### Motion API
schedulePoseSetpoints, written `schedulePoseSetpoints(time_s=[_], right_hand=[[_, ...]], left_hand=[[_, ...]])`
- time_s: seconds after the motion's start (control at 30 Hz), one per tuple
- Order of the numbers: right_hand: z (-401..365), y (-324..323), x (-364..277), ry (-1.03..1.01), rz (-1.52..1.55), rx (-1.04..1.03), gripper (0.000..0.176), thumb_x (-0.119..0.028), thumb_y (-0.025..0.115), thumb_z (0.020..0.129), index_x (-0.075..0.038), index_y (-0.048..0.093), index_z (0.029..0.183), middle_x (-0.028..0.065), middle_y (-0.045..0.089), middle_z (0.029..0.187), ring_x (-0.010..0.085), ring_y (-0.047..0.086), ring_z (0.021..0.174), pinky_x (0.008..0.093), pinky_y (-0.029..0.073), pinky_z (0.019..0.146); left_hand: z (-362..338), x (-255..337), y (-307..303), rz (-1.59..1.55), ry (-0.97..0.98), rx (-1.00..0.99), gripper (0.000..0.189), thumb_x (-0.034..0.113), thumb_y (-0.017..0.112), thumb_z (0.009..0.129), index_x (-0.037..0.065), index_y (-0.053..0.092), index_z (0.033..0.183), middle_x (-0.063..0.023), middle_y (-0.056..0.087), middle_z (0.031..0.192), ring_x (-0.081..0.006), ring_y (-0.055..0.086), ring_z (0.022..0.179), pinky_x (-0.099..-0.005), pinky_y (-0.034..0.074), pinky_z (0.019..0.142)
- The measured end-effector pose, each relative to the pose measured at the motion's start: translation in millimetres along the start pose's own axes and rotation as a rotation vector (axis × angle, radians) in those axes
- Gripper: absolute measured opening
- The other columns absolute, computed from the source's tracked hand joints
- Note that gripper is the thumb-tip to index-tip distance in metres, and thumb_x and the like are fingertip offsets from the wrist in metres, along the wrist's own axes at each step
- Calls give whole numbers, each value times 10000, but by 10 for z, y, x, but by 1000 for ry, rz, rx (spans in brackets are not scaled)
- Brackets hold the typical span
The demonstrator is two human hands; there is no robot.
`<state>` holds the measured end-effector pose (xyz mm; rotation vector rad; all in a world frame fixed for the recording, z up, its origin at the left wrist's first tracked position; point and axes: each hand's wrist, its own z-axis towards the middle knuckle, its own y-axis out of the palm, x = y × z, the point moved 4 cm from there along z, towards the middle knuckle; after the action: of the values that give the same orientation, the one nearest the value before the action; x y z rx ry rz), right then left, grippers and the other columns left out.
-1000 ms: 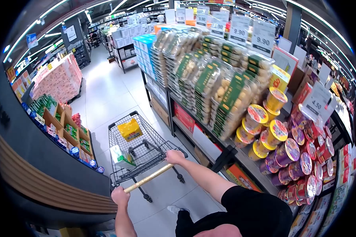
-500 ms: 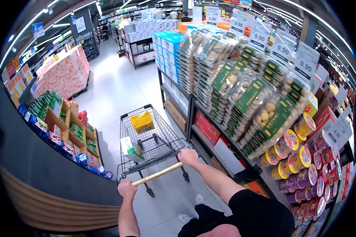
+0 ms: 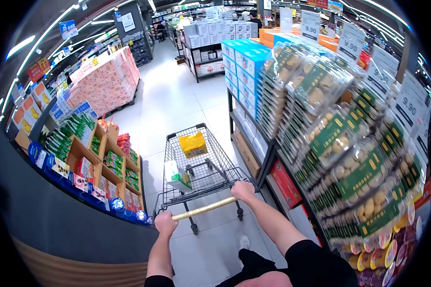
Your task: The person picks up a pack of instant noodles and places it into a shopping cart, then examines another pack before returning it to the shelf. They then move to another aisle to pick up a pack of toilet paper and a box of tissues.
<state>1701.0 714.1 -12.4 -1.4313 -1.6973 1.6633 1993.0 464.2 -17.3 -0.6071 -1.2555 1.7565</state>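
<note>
A wire shopping cart (image 3: 215, 146) stands in front of me in the aisle. My left hand (image 3: 165, 223) is wrapped round the left end of its gold-coloured handle (image 3: 203, 209). At the handle's right end, my right hand (image 3: 243, 191) grips it with closed fingers. Inside the basket, a yellow package (image 3: 193, 145) lies toward the far end. Nearer to me, on the left side, sits a white and green package (image 3: 176, 175). What either package contains cannot be made out.
Snack bins (image 3: 107, 162) line a dark counter (image 3: 81, 217) on the left. Close on the right rises a shelf stacked with clear cookie boxes (image 3: 349, 167), beside blue cartons (image 3: 244, 64). Farther ahead are a pallet of pink boxes (image 3: 107, 76) and a rack of white boxes (image 3: 215, 36).
The cart and I have moved forward along the aisle. The cookie boxes and snack bins now appear closer. Both hands keep their hold on the handle.
</note>
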Motion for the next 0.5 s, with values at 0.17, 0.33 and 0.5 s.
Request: schedulePoseSetpoints(time_s=[0.17, 0.33, 0.5], right_hand=[[796, -136, -70, 9, -31, -135, 335, -271, 590, 793, -59, 762, 986, 176, 735, 1025, 333, 708, 981, 408, 550, 822], [1510, -297, -208, -33, -49, -109, 340, -292, 559, 827, -70, 757, 992, 167, 732, 1031, 342, 702, 979, 423, 542, 842], [2175, -378, -418, -73, -58, -83, 326, -309, 536, 855, -87, 750, 963, 166, 729, 1021, 351, 695, 972, 442, 536, 852]], left_hand=[[565, 56, 186, 33, -39, -19, 173, 193, 773, 637, 120, 616, 650, -78, 616, 652, -291, 624, 654, -431, 495, 603], [1135, -12, 428, 45, -83, -34, 175, 207, 771, 643, 123, 617, 639, -81, 620, 656, -289, 630, 664, -425, 503, 613], [1772, -171, 665, 72, -107, -29, 176, 217, 767, 632, 119, 620, 636, -84, 628, 659, -290, 636, 666, -418, 516, 615]])
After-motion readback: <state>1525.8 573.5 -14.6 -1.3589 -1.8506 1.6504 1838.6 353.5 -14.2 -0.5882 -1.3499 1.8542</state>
